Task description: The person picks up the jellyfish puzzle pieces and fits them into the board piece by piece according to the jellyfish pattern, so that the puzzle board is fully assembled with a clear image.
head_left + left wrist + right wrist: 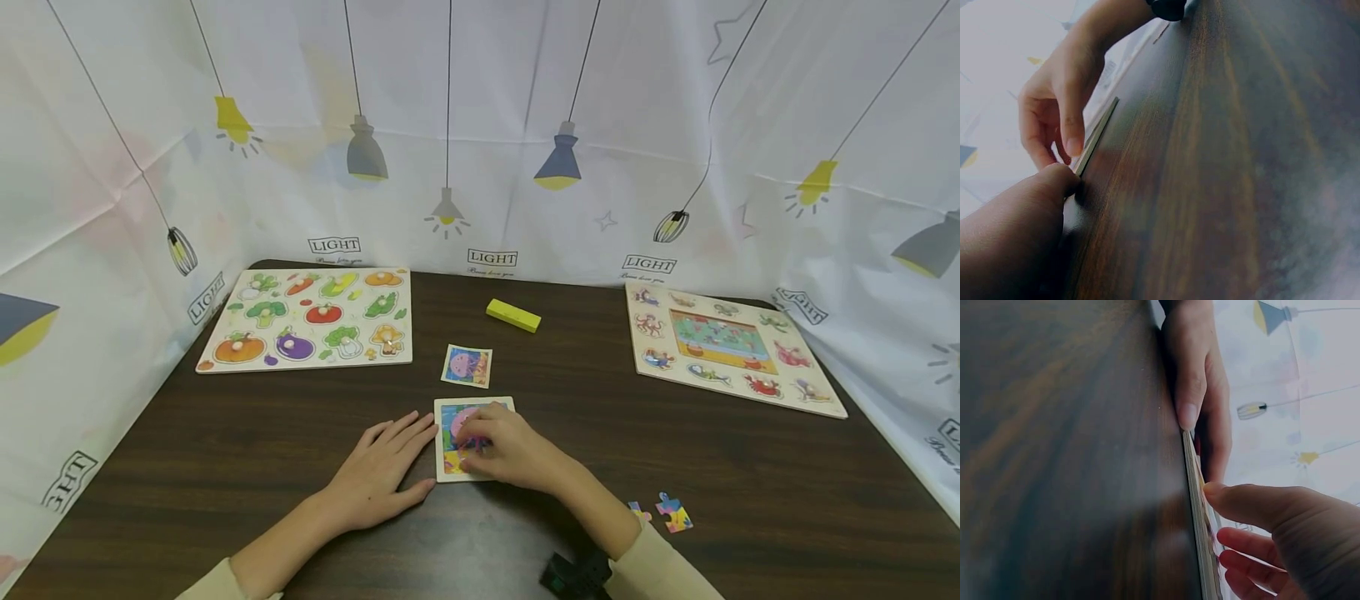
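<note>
A small framed jigsaw puzzle (451,461) with a pink sea creature lies flat in front of me. My left hand (378,483) rests on the table with straight fingers, touching the puzzle's left edge; in the right wrist view its thumb (1189,412) meets the frame's end. Over the puzzle's right half is my right hand (513,446), fingers bent and thumb apart from them. In the right wrist view that thumb (1222,494) touches the puzzle's face, and nothing shows pinched. The hand hides part of the picture. Two loose jigsaw pieces (675,512) lie right of the right forearm.
Beyond the puzzle lies a square picture card (467,367), with a yellow block (513,316) farther back. A vegetable peg board (303,321) stands back left, a sea-animal board (727,346) back right. A black device (573,575) sits at the right wrist. Printed cloth (480,100) surrounds the table.
</note>
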The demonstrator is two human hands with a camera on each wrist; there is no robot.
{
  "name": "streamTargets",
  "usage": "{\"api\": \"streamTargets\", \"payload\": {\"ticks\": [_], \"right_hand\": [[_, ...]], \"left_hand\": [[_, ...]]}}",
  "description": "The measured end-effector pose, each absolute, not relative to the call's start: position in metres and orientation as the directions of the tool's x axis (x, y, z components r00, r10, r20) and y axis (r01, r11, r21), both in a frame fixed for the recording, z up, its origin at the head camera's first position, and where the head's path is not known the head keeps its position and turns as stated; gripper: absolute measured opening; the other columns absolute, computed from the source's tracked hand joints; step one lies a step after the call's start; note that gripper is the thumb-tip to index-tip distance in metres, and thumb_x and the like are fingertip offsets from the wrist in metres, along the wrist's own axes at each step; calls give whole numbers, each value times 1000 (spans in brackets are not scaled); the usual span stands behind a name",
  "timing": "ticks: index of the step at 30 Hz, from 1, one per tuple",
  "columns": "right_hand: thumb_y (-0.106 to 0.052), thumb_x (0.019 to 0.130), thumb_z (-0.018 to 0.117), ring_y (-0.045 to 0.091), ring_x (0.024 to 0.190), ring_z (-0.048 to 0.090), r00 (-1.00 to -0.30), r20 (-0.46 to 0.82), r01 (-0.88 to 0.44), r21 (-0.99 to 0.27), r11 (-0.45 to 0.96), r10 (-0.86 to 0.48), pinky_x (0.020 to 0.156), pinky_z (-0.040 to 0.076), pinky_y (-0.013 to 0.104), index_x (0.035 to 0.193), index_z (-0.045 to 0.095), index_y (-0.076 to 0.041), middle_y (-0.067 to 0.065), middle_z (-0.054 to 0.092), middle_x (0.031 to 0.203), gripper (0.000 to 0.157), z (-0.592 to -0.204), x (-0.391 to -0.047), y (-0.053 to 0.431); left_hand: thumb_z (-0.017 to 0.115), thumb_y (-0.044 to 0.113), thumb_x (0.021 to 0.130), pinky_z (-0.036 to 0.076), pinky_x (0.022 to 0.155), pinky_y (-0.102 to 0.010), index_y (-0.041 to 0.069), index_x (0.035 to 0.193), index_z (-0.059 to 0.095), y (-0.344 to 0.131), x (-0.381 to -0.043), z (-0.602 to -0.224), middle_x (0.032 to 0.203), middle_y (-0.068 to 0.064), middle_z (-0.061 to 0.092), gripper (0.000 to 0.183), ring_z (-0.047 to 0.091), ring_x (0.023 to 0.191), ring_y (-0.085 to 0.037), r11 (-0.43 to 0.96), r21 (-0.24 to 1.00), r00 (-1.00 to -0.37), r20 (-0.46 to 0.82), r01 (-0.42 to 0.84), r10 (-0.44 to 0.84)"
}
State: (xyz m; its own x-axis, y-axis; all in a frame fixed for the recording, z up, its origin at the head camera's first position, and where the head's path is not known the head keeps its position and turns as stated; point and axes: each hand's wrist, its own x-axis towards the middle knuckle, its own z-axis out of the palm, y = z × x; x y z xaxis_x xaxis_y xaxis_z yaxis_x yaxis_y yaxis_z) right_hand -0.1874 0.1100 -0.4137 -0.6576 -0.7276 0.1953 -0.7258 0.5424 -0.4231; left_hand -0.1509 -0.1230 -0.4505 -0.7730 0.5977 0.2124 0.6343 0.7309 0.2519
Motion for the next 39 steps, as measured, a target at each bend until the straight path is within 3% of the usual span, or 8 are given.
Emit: {"api": "streamTargets", "payload": {"ticks": [13,28,39], "right_hand": [[-22,78,74,13,94,50,-682,196,-713,-396,579,-705,79,44,32,97,68,-14,-4,61,98,22,-408,-173,142],[-26,79,72,15,105,47,-768,118,-619,-387,683,-630,87,43,39,110,63,-13,-4,57,109,35,-399,-156,188],[-33,79,72,15,102,45,-824,80,-544,-386,745,-560,85,43,40,112,62,-15,-7,53,109,39,-399,-141,227]], "left_hand": [[42,53,91,20,104,-44,14,143,32,-123,-151,-451,148,0,28,66,20,136,-18,741,233,-777,205,630,596],[43,53,91,19,104,-44,14,144,31,-122,-151,-452,149,0,27,67,19,136,-18,737,256,-780,196,625,594],[44,52,90,19,104,-44,14,144,31,-122,-151,-452,148,0,28,67,19,136,-18,737,257,-781,202,625,591]]}}
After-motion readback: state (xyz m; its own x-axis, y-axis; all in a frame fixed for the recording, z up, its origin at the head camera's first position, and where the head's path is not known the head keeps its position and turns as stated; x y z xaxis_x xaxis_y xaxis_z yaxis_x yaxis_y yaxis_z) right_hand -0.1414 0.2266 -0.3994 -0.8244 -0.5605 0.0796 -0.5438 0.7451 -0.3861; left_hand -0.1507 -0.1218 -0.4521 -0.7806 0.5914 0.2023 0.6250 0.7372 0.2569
